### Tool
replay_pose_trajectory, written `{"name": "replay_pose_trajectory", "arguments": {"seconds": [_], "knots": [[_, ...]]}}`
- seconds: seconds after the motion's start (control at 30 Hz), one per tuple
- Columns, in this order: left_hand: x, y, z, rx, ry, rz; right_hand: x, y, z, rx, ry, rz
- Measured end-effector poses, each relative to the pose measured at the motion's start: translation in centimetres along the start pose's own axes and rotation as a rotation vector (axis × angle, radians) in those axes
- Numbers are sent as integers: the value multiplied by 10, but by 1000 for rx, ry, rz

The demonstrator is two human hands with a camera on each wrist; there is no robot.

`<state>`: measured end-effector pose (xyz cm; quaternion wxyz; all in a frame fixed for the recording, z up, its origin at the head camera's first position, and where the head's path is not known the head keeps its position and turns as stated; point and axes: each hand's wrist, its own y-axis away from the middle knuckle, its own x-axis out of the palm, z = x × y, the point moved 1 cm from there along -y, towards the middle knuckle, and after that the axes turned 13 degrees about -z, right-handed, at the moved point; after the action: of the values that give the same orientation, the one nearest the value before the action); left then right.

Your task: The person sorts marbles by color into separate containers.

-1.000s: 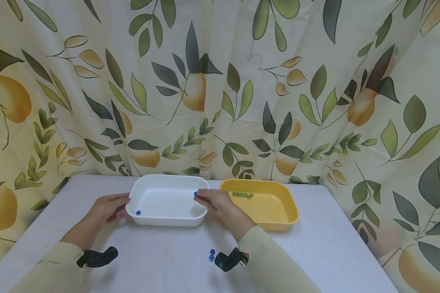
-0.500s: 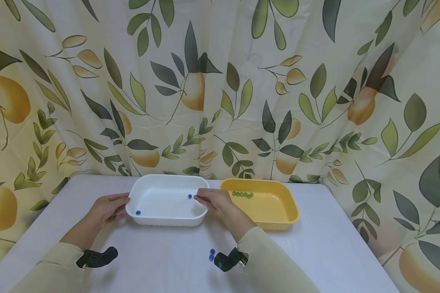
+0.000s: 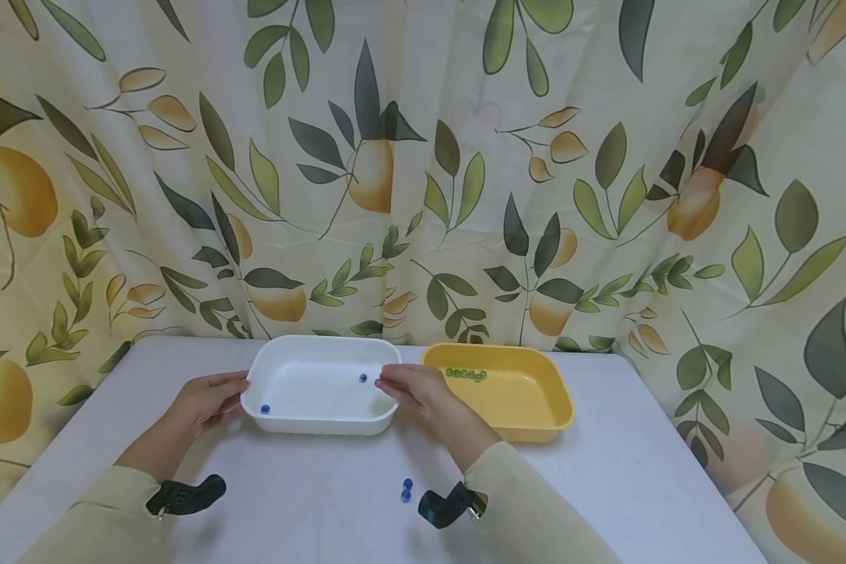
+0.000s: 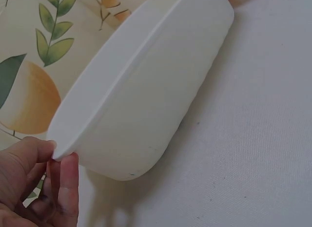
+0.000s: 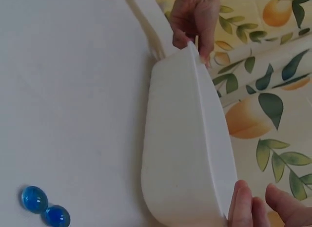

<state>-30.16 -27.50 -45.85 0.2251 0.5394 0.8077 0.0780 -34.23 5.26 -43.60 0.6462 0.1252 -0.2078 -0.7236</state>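
Observation:
My left hand (image 3: 207, 401) pinches the left rim of a white plastic tub (image 3: 317, 427) between thumb and fingers, as the left wrist view confirms. At the tub's right rim is my right hand (image 3: 426, 393); in the right wrist view a gap parts its thumb from its fingers (image 5: 241, 207), with nothing between them. Inside the tub lie two blue glass marbles, one marble (image 3: 363, 378) near the right hand and another marble (image 3: 265, 409) in the front left corner. Two more blue marbles (image 5: 35, 199) touch each other on the table in front.
A yellow tub (image 3: 529, 435) stands right of the white one, partly behind my right hand, with several green marbles (image 3: 465, 374) along its back left. A white cloth covers the table (image 3: 303, 501). A patterned curtain (image 3: 423, 157) hangs behind it.
My right hand has let go of a blue marble, which now lies in the white tub, slightly left of the fingertips. The left hand stays on the rim.

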Motion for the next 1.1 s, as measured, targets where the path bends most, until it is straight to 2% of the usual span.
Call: {"name": "replay_pose_trajectory", "arguments": {"seconds": [0.37,0.53,0.8,1.1], "knots": [[0,3,-1,1,-7,-4,-28,14,-9,-83,155,67],[0,2,-1,2,-8,-5,-42,24,-13,-135,200,83],[0,3,0,10,4,-2,-66,44,-25,-211,291,163],[0,1,1,12,1,-6,-77,53,-40,-250,359,131]]}}
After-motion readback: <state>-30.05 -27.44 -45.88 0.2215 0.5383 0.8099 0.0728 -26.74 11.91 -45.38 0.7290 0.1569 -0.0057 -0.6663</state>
